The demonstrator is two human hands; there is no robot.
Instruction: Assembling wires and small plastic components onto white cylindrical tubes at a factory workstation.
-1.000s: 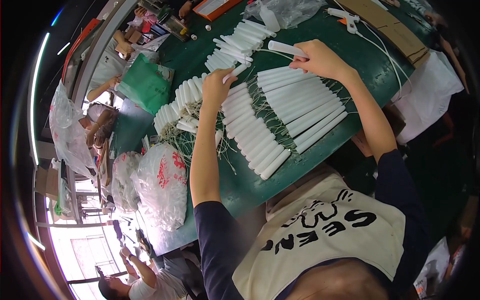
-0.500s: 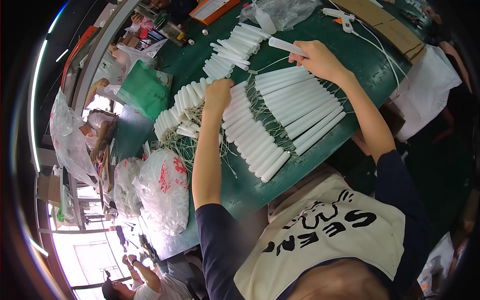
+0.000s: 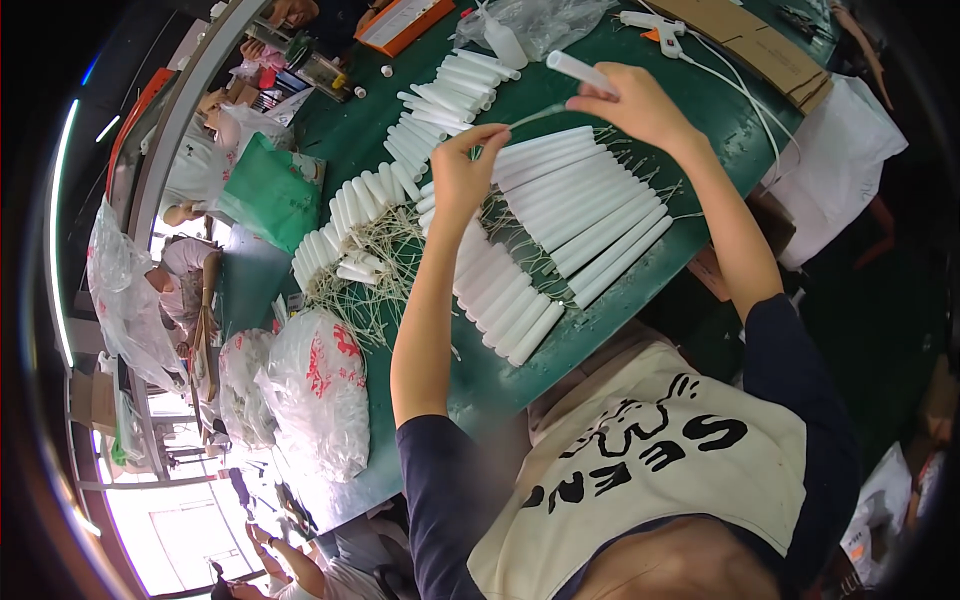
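Observation:
My right hand (image 3: 640, 108) is closed round a white tube (image 3: 572, 67), its free end pointing up and left over the green table (image 3: 440, 375). A thin pale cord (image 3: 537, 117) stretches from the right hand to the pinched fingertips of my left hand (image 3: 464, 172). Below the hands lies a fanned row of white tubes (image 3: 585, 205) with thin cords at both ends. Another row of white tubes (image 3: 505, 300) lies near the table's front edge, partly behind my left forearm. Left of that forearm is a tangle of cords (image 3: 385, 245) beside more white tubes.
Loose white tubes (image 3: 440, 105) and a white squeeze bottle (image 3: 503, 42) lie at the back. A glue gun (image 3: 655, 30) with a white cable lies far right. Plastic bags (image 3: 318, 395) and a green bag (image 3: 270, 190) sit left. Other people work along the left side.
My left hand has risen from the tubes and moved right, and now pinches the cord. The right hand still holds the tube, and the cord is drawn out between both hands.

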